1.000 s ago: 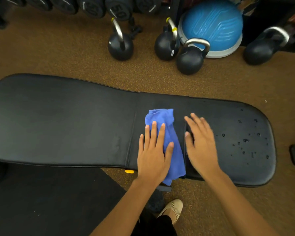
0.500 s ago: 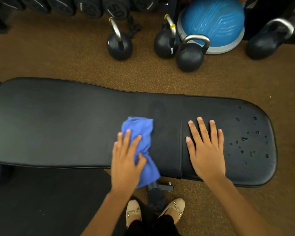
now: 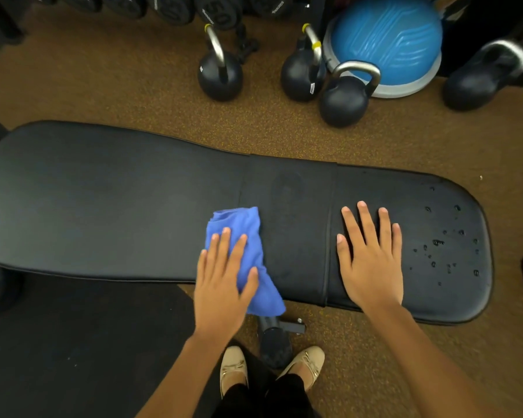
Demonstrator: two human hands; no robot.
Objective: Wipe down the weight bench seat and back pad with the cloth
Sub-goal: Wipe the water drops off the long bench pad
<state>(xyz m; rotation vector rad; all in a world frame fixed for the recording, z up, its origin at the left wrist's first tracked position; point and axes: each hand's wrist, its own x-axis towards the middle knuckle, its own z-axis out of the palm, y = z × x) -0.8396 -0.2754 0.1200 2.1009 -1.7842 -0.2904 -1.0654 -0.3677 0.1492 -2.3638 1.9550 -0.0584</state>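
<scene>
Blue cloth has slid left along the black vinyl bench under the flat-fingered left hand. Right hand rests splayed; right-end droplets remain unwiped.

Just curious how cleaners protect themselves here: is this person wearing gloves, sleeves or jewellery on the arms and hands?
No gloves: the left hand and right hand are both bare, with no ring, watch or bracelet in view. The left forearm and right forearm are bare too, no sleeve showing. The fingers end in short nails without coloured polish.
</scene>
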